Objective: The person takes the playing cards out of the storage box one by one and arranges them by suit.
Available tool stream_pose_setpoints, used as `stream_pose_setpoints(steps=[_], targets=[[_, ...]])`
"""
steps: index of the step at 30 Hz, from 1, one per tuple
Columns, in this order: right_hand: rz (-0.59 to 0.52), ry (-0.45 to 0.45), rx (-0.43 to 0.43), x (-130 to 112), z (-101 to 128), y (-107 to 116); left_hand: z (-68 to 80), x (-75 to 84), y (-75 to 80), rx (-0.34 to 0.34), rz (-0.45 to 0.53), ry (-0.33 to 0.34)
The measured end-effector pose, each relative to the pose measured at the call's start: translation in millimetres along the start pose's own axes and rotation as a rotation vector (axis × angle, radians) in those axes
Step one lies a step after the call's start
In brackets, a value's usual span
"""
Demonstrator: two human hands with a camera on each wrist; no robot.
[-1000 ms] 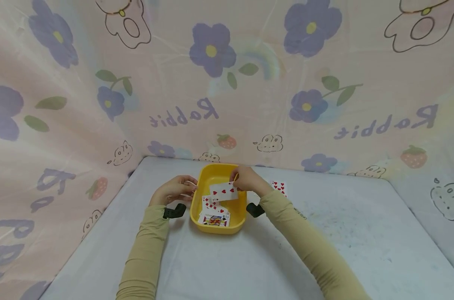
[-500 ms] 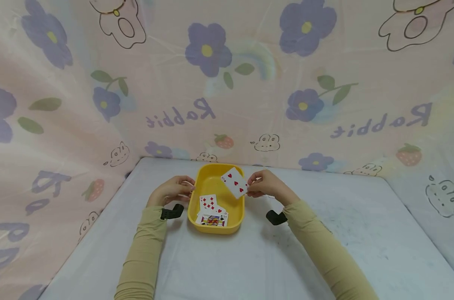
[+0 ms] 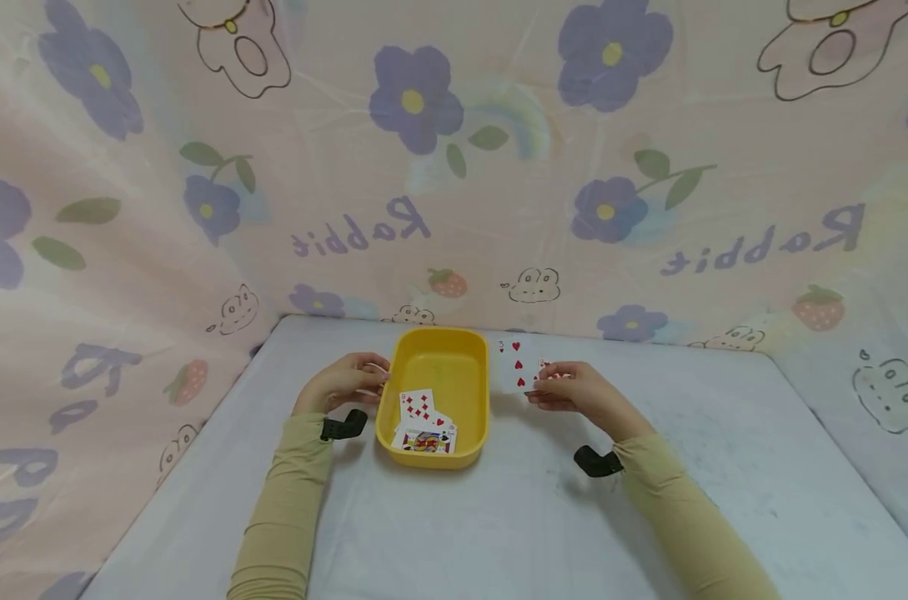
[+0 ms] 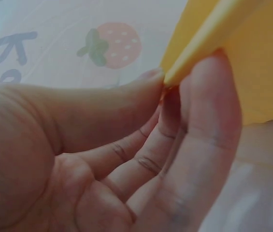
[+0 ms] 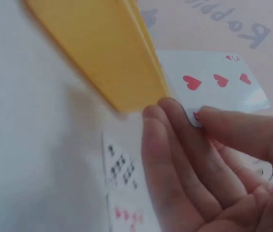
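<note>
A pale grey table (image 3: 724, 467) fills the lower part of the head view, with faint dark smudges on its right side. Behind and to both sides hangs a pink cloth (image 3: 499, 192) printed with purple flowers, strawberries, rabbits and the word "Rabbit" reversed, reaching down to the table's edges.

Cards on the table (image 5: 119, 169) under the right hand (image 5: 213, 169) are too blurred to read; the hand itself is cut off by the picture's edge
</note>
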State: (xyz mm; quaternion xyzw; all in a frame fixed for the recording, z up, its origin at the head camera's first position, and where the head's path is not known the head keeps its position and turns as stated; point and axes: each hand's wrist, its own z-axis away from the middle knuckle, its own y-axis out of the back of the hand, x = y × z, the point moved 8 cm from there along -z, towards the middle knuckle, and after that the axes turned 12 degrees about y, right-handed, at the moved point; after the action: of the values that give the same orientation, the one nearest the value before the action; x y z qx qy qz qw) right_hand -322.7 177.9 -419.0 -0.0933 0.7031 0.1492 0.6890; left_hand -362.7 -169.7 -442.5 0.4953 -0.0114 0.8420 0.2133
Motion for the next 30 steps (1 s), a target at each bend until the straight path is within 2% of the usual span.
stream_pose_setpoints(steps=[6,15,24,30], targets=[[0.049,-0.015,0.046,13.3,24.4,23.5,1.5,1.5,0.2,-0.006,-0.024,-0.015],[0.138,-0.128,0.142,36.0,51.6,48.6,3.3,0.9,0.0,-0.007,-0.022,-0.007],[0.221,-0.147,0.127,52.6,64.5,54.7,2.6,2.7,-1.2,-0.006,-0.039,-0.007],[0.18,-0.165,0.105,57.5,67.5,51.2,2.8,3.4,-1.4,-0.008,-0.042,-0.013]])
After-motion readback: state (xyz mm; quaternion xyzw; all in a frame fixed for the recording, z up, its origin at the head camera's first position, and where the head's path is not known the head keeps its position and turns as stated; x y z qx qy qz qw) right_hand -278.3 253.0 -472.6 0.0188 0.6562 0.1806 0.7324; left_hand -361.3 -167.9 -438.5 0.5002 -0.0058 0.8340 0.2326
